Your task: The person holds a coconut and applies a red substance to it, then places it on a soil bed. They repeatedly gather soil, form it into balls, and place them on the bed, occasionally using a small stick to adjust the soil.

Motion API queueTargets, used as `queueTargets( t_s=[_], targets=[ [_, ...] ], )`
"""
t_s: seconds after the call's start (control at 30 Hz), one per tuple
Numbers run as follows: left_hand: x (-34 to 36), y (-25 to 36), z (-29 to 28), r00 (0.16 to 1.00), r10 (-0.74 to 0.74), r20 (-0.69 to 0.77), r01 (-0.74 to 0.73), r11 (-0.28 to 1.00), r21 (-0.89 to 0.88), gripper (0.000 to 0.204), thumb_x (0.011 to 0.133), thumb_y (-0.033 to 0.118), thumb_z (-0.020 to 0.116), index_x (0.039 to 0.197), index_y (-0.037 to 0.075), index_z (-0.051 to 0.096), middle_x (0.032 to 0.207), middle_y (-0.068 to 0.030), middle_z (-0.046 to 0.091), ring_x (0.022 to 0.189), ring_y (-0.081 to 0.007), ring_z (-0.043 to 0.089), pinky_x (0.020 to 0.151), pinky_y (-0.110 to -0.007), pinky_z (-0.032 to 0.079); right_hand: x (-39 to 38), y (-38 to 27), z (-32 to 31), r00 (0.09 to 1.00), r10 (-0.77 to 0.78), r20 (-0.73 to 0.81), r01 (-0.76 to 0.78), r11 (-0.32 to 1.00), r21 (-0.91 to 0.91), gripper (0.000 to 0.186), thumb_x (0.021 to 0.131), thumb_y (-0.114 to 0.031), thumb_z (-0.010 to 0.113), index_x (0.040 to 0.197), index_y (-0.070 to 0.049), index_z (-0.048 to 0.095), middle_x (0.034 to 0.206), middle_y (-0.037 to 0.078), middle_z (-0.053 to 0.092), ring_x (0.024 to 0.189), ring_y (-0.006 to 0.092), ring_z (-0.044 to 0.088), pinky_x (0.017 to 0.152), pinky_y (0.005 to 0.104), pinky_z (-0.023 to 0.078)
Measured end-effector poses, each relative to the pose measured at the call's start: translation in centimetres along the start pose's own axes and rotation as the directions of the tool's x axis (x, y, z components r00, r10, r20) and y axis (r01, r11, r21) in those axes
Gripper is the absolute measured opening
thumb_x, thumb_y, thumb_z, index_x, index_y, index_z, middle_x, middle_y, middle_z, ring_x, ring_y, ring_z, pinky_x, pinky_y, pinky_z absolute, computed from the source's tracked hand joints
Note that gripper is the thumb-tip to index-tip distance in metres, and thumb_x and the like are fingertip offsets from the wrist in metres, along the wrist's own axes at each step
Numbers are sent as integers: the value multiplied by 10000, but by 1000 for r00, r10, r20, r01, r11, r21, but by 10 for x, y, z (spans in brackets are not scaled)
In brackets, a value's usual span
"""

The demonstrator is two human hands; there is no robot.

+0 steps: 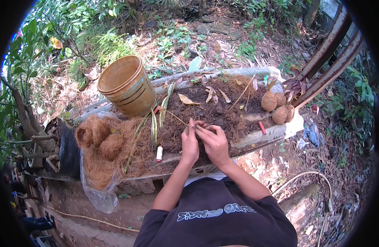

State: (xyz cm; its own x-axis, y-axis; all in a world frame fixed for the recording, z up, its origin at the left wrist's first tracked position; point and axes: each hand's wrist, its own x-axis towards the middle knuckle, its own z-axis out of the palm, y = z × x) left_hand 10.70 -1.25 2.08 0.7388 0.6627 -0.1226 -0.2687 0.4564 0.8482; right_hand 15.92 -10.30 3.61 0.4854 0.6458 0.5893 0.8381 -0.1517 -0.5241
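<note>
My left hand (190, 143) and my right hand (214, 142) meet over dark loose soil (222, 111) on a raised slab. Both sets of fingers are curled in and pressed together around something hidden and too small to name. A thin dry stalk (175, 117) runs toward my left fingertips; whether it is held cannot be told. Left of my hands stands a thread spool (159, 154), white with red ends. Long green leaves with pale edges (154, 128) lie beside brown coconut fibre (133, 138).
A worn yellowish bucket (127, 88) stands at the back left. Fibre clumps (100, 136) lie over a clear plastic bag (98, 193). At the right, several round fibre balls (269, 101) sit near a red stick-like piece (262, 128). Rusty metal posts (329, 66) slant up behind.
</note>
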Motion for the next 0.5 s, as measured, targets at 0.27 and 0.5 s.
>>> queueTargets(
  t_s=[0.27,0.5],
  targets=[
    [5,-12,-4,990,-19,-137,16,1000,-28,296,957,290,501,863,19,570,818,-58,590,743,-109,564,664,-261,473,-1,-2,-4,997,39,68,-50,986,160,281,754,-20,609,1031,-39,653,1063,76,634,984,273,577,830,366,472],
    [7,12,-9,984,-162,-68,142,964,-226,195,925,244,566,887,53,562,762,-23,548,676,-104,529,560,-254,440,-1,22,-13,927,349,137,-369,791,487,341,795,-57,632,1135,-32,614,1125,141,617,1072,272,589,897,349,462]
  ],
)
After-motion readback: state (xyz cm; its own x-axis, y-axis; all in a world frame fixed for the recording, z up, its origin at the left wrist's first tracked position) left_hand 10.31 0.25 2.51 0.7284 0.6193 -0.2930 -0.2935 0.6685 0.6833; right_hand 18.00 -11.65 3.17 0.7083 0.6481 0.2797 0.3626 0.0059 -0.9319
